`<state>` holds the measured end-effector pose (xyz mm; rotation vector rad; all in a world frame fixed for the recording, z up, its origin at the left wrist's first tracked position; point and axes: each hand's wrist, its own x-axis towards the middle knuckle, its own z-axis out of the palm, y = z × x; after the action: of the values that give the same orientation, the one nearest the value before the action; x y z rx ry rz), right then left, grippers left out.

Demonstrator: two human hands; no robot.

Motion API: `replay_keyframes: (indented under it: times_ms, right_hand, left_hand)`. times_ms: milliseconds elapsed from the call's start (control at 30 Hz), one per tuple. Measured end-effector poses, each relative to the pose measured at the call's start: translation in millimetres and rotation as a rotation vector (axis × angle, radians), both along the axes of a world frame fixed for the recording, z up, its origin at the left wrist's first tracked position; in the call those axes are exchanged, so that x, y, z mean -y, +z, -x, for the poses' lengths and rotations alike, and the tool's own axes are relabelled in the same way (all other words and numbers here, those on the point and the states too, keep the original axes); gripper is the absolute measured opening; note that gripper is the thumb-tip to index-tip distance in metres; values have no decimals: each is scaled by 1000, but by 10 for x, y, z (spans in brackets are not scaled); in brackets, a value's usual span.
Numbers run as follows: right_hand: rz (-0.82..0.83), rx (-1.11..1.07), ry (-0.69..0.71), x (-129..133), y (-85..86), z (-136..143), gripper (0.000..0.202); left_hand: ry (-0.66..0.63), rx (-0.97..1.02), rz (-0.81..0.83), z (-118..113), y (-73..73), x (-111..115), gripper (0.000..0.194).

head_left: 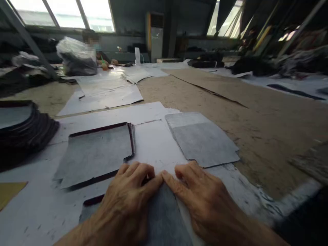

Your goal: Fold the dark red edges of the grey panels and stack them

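Note:
Both my hands rest side by side at the near edge of the table, fingers curled, index fingers touching. My left hand (pixel 128 201) and my right hand (pixel 202 201) press on a grey cut fabric piece (pixel 160 218) with a dark edge, which lies under them. Whether the fingers pinch its far edge is hidden. A stack of grey cut pieces (pixel 96 153) lies just beyond my left hand. Two overlapping lighter grey pieces (pixel 202 138) lie beyond my right hand. All sit on white paper sheets (pixel 151 140).
A thick pile of dark pieces (pixel 23 133) sits at the far left, a yellow sheet corner (pixel 9 191) near it. Brown board (pixel 256 112) covers the table's right side. Far back, a person (pixel 98 51) works beside a plastic-wrapped bundle (pixel 77 56).

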<state>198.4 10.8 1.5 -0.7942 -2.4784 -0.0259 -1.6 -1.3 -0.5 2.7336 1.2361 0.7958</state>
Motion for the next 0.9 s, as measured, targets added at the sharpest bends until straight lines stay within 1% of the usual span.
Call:
replay_keyframes:
  times_ms: [33, 100, 167, 233, 300, 333, 367, 400, 500, 567, 667, 700, 767, 833, 900]
  right_hand:
    - [-6, 43, 15, 1, 14, 18, 42]
    - [19, 58, 26, -5, 36, 30, 41]
    - [90, -21, 23, -28, 50, 4, 40]
    - [254, -183, -44, -69, 64, -48, 36]
    - [445, -327, -153, -115, 85, -95, 27]
    - [517, -360, -189, -136, 99, -106, 24]
    - [547, -374, -204, -153, 115, -105, 22]
    - [531, -372, -196, -166, 133, -88, 21]
    - [350, -295, -82, -185, 188, 44, 20]
    - [242, -192, -4, -189, 213, 171, 18]
    - [155, 0, 52, -193, 207, 337, 9]
    - [128, 37, 66, -196, 191, 373, 13]
    - [77, 36, 101, -206, 144, 410, 22]
    - [30, -25, 138, -223, 90, 408, 25]
    - [-3, -54, 166, -245, 47, 382, 26]
  left_hand:
    - [48, 9, 1, 17, -3, 13, 37]
    - [134, 19, 24, 55, -2, 37, 33]
    - [214, 19, 84, 94, 10, 54, 23]
    - [255, 20, 156, 120, 28, 62, 17]
    - [286, 36, 209, 128, 42, 65, 14]
    - [287, 42, 227, 127, 45, 65, 12]
    - [286, 47, 237, 123, 46, 66, 11]
    - [282, 55, 241, 117, 44, 67, 10]
    - [250, 92, 220, 100, 32, 73, 10]
    - [228, 132, 187, 90, 24, 75, 11]
    - [197, 164, 142, 79, 18, 75, 10]
    - [200, 169, 140, 77, 17, 72, 9]
    - [211, 176, 166, 77, 19, 62, 6]
    - [208, 185, 211, 90, 25, 44, 5]
    - [171, 217, 203, 121, 33, 25, 6]
